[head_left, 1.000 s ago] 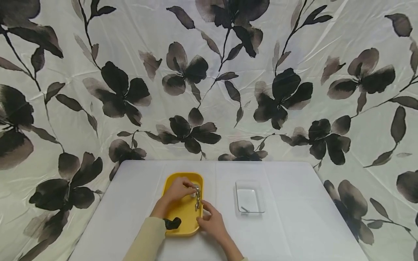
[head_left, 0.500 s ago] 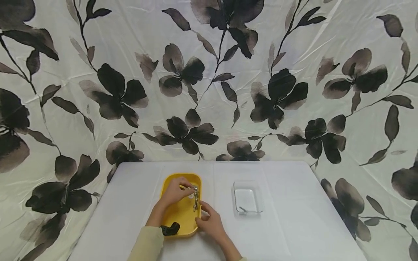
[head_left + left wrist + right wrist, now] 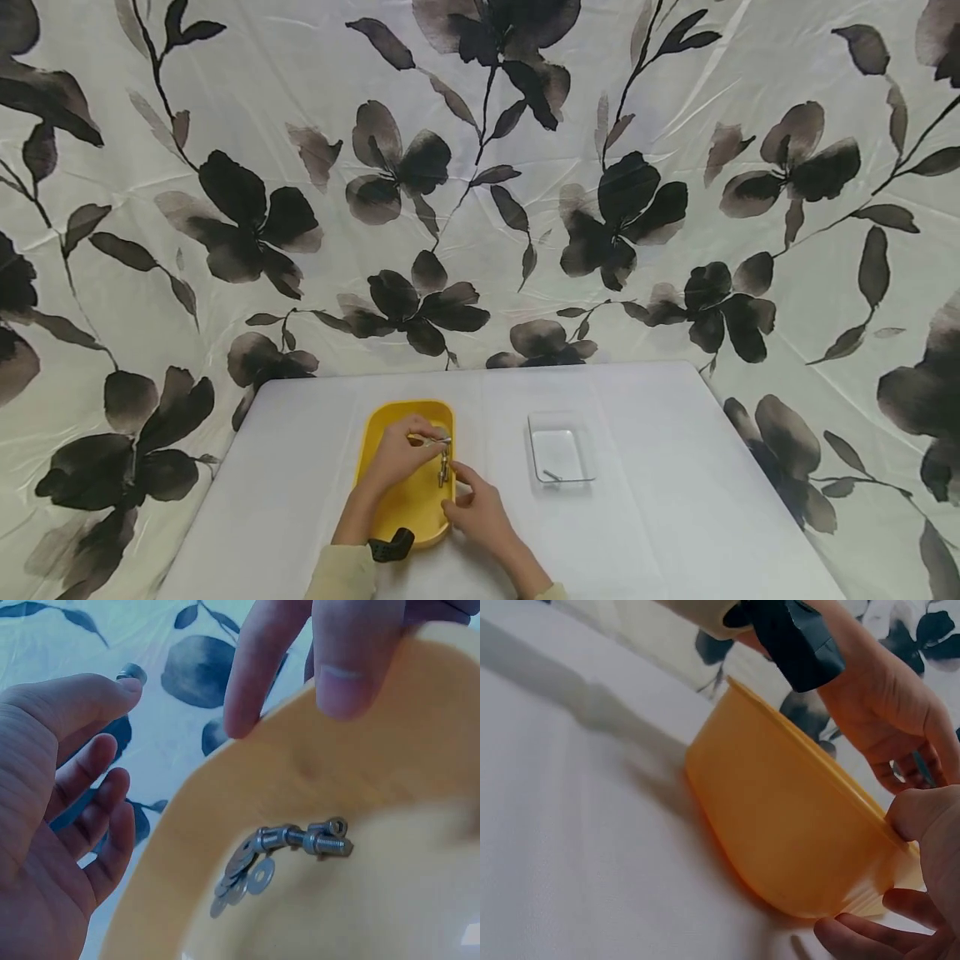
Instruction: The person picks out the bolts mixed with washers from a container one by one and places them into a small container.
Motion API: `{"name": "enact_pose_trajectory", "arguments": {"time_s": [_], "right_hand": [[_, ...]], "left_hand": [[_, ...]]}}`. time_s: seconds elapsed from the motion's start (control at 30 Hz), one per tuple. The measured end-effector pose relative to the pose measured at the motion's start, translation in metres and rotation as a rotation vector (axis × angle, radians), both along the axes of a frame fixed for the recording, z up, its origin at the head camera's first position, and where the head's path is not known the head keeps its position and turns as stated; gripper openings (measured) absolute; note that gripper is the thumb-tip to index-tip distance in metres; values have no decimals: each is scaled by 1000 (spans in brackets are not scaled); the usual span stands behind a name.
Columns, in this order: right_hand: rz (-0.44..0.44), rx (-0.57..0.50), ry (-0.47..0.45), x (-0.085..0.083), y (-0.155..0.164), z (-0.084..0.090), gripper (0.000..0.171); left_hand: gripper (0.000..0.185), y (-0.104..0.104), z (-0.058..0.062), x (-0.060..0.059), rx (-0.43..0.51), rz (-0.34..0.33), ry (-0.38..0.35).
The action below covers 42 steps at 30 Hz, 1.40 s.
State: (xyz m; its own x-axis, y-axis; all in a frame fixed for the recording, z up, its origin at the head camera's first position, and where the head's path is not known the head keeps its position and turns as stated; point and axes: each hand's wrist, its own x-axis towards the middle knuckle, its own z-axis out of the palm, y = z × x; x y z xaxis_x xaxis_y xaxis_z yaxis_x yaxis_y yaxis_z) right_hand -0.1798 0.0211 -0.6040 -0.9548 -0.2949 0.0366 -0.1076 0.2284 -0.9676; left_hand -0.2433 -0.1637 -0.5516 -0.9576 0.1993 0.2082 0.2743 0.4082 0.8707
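Note:
A yellow tray (image 3: 393, 508) lies on the white table and holds a small pile of bolts and washers (image 3: 289, 851). My left hand (image 3: 427, 439) hovers over the tray's far right part and pinches a small metal nut (image 3: 132, 673) at the thumb tip. My right hand (image 3: 459, 487) grips the tray's right rim, thumb on top (image 3: 930, 817) and fingers curled below (image 3: 870, 937). In the left wrist view, the right hand's fingers (image 3: 337, 667) lie over the tray's edge.
A clear plastic container (image 3: 561, 448) stands to the right of the tray with a single screw (image 3: 552, 476) in it. A black wrist strap (image 3: 390, 546) sits on my left forearm. A floral cloth hangs behind and around the table (image 3: 675, 500).
The head view has shifted slightly. My left fingers have drawn a little away from the hardware pile. My right hand stays on the tray's rim.

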Motion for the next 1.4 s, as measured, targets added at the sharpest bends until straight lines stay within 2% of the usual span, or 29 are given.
{"name": "enact_pose_trajectory", "arguments": {"time_s": [0.3,0.43,0.6,0.73,0.87,1.13,1.4], "right_hand": [[90,51,30,-4,16,8,59],[80,94,63,-7,32,20,50],[37,208,174,-14,59,36,38],[1,273,263,-22,82,45,35],[-54,321,302,-30,105,53,33],[-183,330,310,-36,142,60,31],[-315,353,292,-40,172,55,32]], "left_hand": [[7,13,9,6,-6,-16,11],[5,20,16,5,-3,-32,9],[4,28,22,1,3,-21,6],[4,35,20,-2,11,-16,-15],[5,43,17,-2,22,-23,-27],[6,54,10,-6,-6,-12,-24],[6,66,7,-7,10,-23,-35]]}}
